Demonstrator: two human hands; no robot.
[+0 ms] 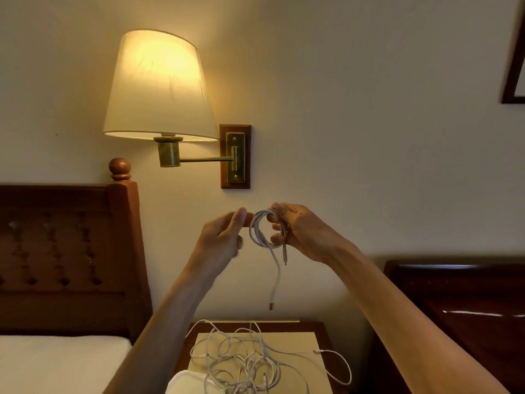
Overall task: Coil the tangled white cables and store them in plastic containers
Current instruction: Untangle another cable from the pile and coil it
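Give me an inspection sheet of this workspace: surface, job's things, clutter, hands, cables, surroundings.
Surface: wooden nightstand with a beige mat on top.
Job's things: coiled white cable held up in the air, two ends hanging down; tangled white cables on the mat; white container, only partly in view at the bottom edge.
Clutter: nothing seen.
Hands: right hand grips the coil; left hand beside the coil, blurred, grip not clear.
Cables: one loose end trails to the nightstand's right edge.
Surroundings: lit wall lamp, wooden headboard, white mattress, dark wooden furniture at right.
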